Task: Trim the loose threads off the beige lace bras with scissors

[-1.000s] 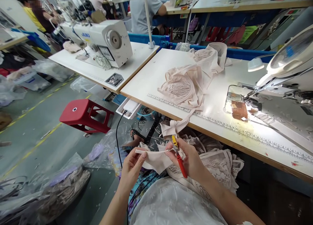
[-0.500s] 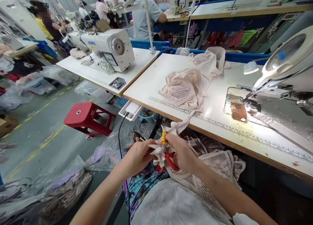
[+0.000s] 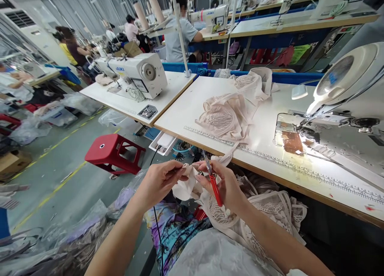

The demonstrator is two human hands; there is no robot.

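Above the person's lap, before the front edge of a white desk [image 3: 177, 110], two bare hands work close together. The left hand [image 3: 163, 182] has its grip pinched on a pale fabric piece [image 3: 183, 188], which hangs between the hands. The right hand [image 3: 230, 188] has its grip clamped around red-handled snips [image 3: 216, 192], blades pointing up, and its fingertips meet the fabric's right side. Lacy beige garments [image 3: 223, 118] lie on the desk, left of a lit sewing machine [image 3: 339, 118]; more lacework [image 3: 277, 206] drapes below the edge.
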